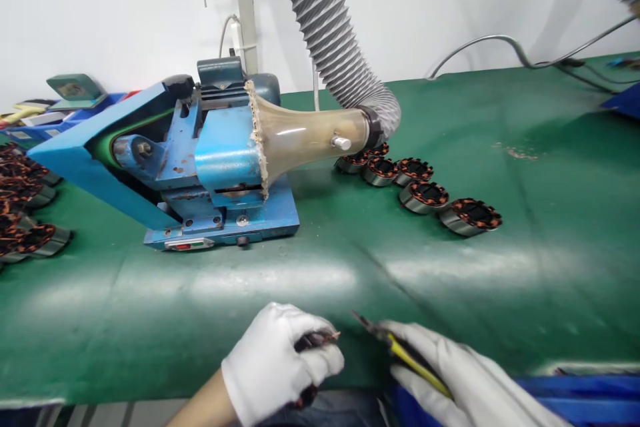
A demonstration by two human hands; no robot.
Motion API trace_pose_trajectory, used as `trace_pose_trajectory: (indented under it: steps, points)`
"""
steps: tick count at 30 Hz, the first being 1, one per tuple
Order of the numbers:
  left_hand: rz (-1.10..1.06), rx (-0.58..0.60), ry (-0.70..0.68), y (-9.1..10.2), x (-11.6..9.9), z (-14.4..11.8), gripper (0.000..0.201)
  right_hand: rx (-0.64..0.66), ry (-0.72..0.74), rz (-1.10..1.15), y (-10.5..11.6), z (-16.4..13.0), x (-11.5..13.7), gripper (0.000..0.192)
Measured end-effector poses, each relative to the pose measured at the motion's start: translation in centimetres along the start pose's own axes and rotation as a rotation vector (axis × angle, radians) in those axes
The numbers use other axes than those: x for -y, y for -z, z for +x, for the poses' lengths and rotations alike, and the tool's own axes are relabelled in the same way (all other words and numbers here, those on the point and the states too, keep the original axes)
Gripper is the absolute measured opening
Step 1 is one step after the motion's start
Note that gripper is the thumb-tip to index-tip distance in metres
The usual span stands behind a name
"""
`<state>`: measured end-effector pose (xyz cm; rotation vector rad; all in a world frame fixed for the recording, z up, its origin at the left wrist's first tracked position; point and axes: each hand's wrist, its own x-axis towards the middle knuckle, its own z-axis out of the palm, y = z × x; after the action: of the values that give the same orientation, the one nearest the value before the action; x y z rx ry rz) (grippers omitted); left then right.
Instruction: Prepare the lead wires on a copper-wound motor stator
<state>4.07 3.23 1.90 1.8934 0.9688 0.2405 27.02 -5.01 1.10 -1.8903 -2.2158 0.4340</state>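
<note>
My left hand, in a white glove, is closed around a dark wound stator with copper wire ends sticking out toward the right. My right hand, also gloved in white, grips yellow-handled pliers whose thin tip points left at those wire ends, a short gap away. Both hands hover at the near edge of the green table.
A blue belt sander with a clear funnel and grey ribbed hose stands at centre. A row of several copper-wound stators lies right of it; more stators pile at the left edge. Cables run at back right.
</note>
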Motion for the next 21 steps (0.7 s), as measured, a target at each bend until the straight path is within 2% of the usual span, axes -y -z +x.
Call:
trace_pose_trajectory:
  steps: [2,5,7,10,13,16,18,21]
  points:
    - [0.018,-0.025,0.002,0.2,0.1,-0.6,0.037,-0.104,-0.01,-0.171,-0.3,1.0,-1.3,0.032]
    - [0.104,-0.137,-0.107,0.2,1.2,-2.5,0.076,-0.191,-0.054,-0.38,-1.1,3.2,-3.0,0.037]
    - [0.234,-0.271,-0.144,-0.4,2.6,-4.1,0.084,-0.245,-0.026,-0.471,-1.5,4.7,-3.6,0.044]
    - [0.392,-0.378,-0.097,-2.2,4.7,-5.9,0.099,-0.322,0.061,-0.473,-1.7,5.8,-3.2,0.043]
    - [0.483,-0.519,-0.043,-4.2,5.5,-6.1,0.104,-0.374,0.212,-0.243,-1.2,5.2,-0.8,0.031]
    - [0.505,-0.57,-0.055,-4.9,5.0,-5.3,0.088,-0.317,0.416,-0.041,-0.6,4.0,2.5,0.036]
    - [0.465,-0.581,-0.093,-4.7,4.5,-4.7,0.075,-0.247,0.5,-0.045,-0.4,3.5,4.2,0.039]
    - [0.354,-0.6,-0.126,-4.0,4.0,-4.4,0.066,-0.216,0.55,-0.105,-0.5,3.4,5.4,0.039]
